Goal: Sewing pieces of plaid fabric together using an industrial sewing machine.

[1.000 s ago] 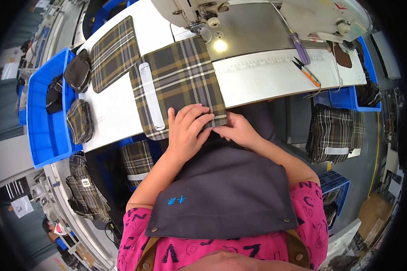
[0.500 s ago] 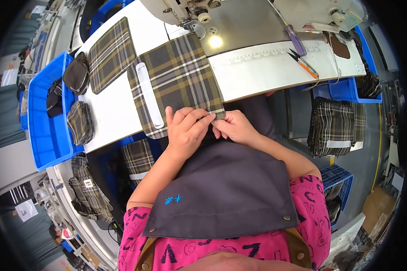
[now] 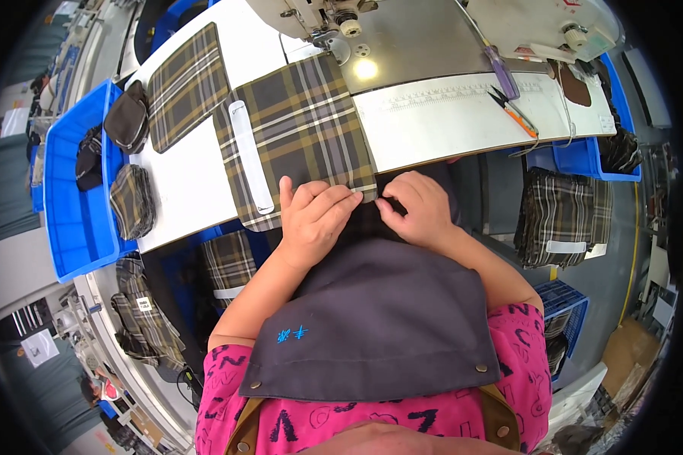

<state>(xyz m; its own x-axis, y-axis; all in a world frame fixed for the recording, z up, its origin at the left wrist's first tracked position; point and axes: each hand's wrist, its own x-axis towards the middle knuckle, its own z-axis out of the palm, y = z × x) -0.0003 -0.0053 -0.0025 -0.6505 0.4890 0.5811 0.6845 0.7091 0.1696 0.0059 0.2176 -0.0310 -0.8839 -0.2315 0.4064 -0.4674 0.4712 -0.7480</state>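
A plaid fabric panel [image 3: 303,125] in brown, black and white lies on the white table, its near edge reaching past the table's edge. Along its left side runs a white strip [image 3: 249,155], fixed at both ends. My left hand [image 3: 315,220] is closed on the panel's near edge, fingertips close to the right corner. Just right of that corner is my right hand [image 3: 421,208], its fingers bent and a gap between thumb and forefinger, with nothing visible in it. The sewing machine head [image 3: 319,19] stands over the panel's far edge.
Another plaid piece [image 3: 188,87] lies at the left, near a blue bin [image 3: 76,220] and dark pouches. Thread snips [image 3: 516,114] and a purple-handled screwdriver [image 3: 501,72] lie at the right. Plaid stacks [image 3: 558,216] hang by a blue bin at the right.
My right hand has come off the panel's corner and moved slightly right, its thumb and forefinger parting. My left hand has stayed on the near edge.
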